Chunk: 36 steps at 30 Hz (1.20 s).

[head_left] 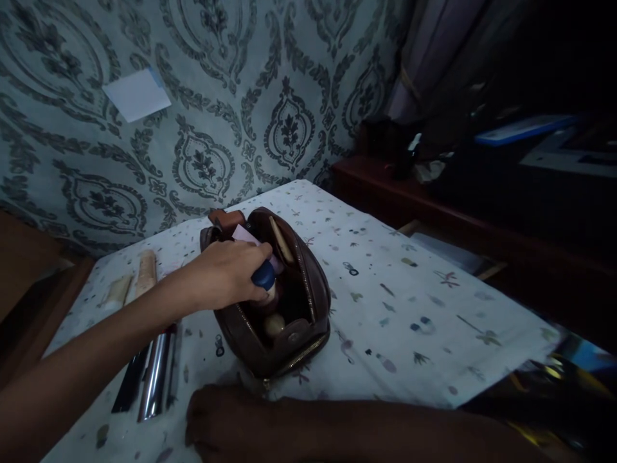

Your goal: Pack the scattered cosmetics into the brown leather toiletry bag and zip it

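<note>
A brown makeup bag (318, 276) stands unzipped on the table, its mouth spread wide. My left hand (231, 273) reaches over its rim, fingers closed round a small container with a dark blue cap (263, 275); the container's lower part is hard to see. Inside the bag are a pale round-topped item (274, 325), a flat beige item (281, 239) against the far wall and a light pink piece (245, 235). In front of the bag, my right hand (214, 418) rests in shadow near the table's front edge, fingers curled, with nothing visible in them.
Left of the bag lie a silver tube (155, 379), a black flat item (130, 382), a beige tube (146, 270) and a pale tube (117, 292). A patterned white cloth (385, 308) covers the table. Dark red furniture (366, 180) stands beyond it at right.
</note>
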Each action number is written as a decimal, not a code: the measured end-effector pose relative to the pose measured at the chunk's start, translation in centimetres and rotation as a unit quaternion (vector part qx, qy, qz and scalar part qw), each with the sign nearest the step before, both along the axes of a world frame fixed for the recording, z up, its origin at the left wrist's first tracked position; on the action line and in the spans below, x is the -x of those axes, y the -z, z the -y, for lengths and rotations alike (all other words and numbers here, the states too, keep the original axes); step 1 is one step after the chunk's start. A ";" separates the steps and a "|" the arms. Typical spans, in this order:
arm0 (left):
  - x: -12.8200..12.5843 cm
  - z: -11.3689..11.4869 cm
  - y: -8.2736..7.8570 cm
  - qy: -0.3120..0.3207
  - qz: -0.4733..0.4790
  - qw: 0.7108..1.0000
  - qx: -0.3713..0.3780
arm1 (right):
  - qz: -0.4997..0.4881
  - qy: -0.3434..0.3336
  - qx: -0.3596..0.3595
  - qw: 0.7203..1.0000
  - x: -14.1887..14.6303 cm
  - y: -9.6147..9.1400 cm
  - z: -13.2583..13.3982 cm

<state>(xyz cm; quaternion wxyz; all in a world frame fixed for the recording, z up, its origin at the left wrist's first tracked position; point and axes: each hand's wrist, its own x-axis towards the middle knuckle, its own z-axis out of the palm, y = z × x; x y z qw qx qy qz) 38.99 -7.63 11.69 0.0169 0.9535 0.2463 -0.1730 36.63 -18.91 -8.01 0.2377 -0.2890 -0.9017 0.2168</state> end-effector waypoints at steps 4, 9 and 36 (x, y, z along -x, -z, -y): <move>-1.3 0.3 0.4 0.015 -0.082 0.995 -0.051 | 0.011 -0.002 -0.027 1.000 0.0 -0.2 -0.1; -1.6 0.4 0.8 0.046 -0.082 0.994 -0.051 | 0.021 -0.011 -0.048 0.999 -0.1 -0.5 -0.2; 0.7 -1.6 -0.6 0.034 0.028 0.998 0.044 | -0.035 0.022 -0.023 0.999 0.6 1.5 0.0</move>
